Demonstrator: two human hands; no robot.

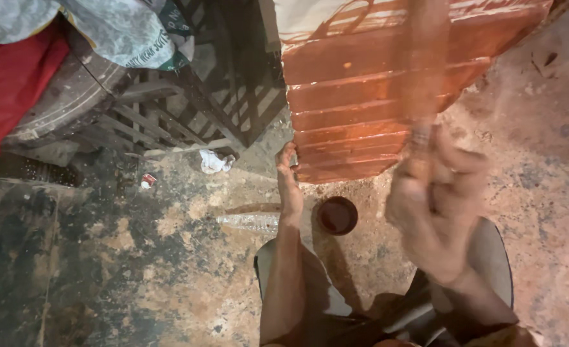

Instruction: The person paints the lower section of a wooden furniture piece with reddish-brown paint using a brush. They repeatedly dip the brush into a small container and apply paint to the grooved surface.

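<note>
A ribbed panel point(361, 96), wet with orange-red colour and still pale at its top, stands on the dirt floor in front of me. My left hand point(289, 183) reaches forward and grips the panel's lower left edge. My right hand point(435, 212) is blurred by motion in front of the panel's lower right part. It seems closed on a long thin stick-like tool point(426, 71), which shows as a brown smear running up over the panel. A small round bowl point(337, 215) of dark red liquid sits on the floor between my hands.
A clear plastic bottle point(249, 222) lies on the floor left of my left arm. Crumpled white paper point(214, 160) lies by a dark wooden lattice point(223, 96). A red cloth point(8, 77) and a printed sack point(124, 32) cover things at upper left.
</note>
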